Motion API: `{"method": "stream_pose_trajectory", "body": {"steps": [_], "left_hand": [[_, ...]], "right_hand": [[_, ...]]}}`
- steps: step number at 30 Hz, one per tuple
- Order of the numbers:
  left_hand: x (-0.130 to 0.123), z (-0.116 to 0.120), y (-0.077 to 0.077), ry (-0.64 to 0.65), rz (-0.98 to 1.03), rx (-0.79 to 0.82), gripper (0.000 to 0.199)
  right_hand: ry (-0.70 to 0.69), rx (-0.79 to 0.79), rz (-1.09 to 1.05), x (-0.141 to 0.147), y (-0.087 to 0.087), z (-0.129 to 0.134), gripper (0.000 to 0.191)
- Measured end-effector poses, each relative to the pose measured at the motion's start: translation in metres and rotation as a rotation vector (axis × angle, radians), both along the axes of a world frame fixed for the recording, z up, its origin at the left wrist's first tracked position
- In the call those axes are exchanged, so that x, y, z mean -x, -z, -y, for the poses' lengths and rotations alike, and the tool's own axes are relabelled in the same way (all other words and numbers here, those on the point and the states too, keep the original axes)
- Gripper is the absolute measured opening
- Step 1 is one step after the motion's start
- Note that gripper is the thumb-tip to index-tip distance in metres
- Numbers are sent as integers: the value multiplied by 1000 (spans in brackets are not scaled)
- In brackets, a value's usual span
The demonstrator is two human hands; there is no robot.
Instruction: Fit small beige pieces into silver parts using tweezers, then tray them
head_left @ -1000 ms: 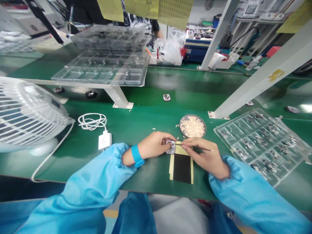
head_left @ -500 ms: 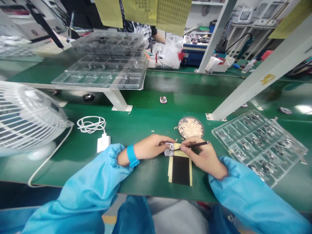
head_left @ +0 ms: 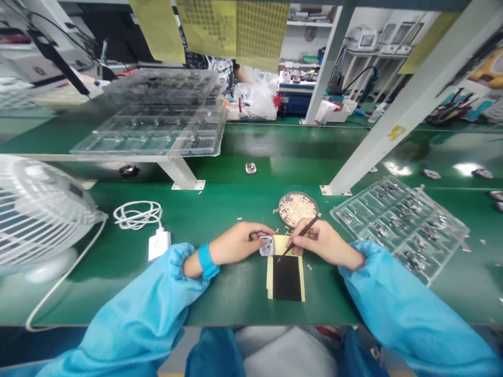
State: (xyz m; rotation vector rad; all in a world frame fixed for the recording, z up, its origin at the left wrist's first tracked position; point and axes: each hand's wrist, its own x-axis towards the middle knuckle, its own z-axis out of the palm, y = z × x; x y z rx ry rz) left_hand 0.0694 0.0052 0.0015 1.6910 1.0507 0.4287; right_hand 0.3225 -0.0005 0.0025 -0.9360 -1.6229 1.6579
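My left hand [head_left: 240,243], a blue band on its wrist, grips a small whitish-purple square casing [head_left: 266,247] between thumb and fingers. Its open side faces up, but the parts inside are too small to make out. In my right hand [head_left: 320,241] is a pair of dark tweezers [head_left: 305,227], held slantwise like a pen. The tips point down at the top left of a black pad [head_left: 289,283] edged with yellow tape [head_left: 282,244]. A tiny light speck shows at the tips. Just beyond the hands stands a round dish [head_left: 297,208] of small pale pieces.
A clear compartment tray [head_left: 404,225] with small parts lies at right. Stacked clear trays [head_left: 157,123] rest on a raised shelf. A white charger with cable [head_left: 159,243] and a fan [head_left: 39,209] stand left. Another casing [head_left: 250,168] lies ahead, near a slanted white post [head_left: 377,131].
The tweezers have moved from the casing down to the black pad and now stand steeper. My left hand still holds the casing. The camera view has shifted a little.
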Motion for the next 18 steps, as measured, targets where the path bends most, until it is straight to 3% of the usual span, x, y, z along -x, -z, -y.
{"method": "stream_pose_trajectory", "body": {"steps": [6, 11, 18], "left_hand": [[-12, 5, 4, -91, 385, 346, 52], [-18, 9, 4, -94, 517, 430, 50], [-18, 8, 7, -100, 530, 431, 48]], "right_hand": [[284, -221, -74, 7, 1, 11, 18], [267, -453, 22, 9, 1, 15, 9], [262, -486, 44, 9, 1, 15, 9]]}}
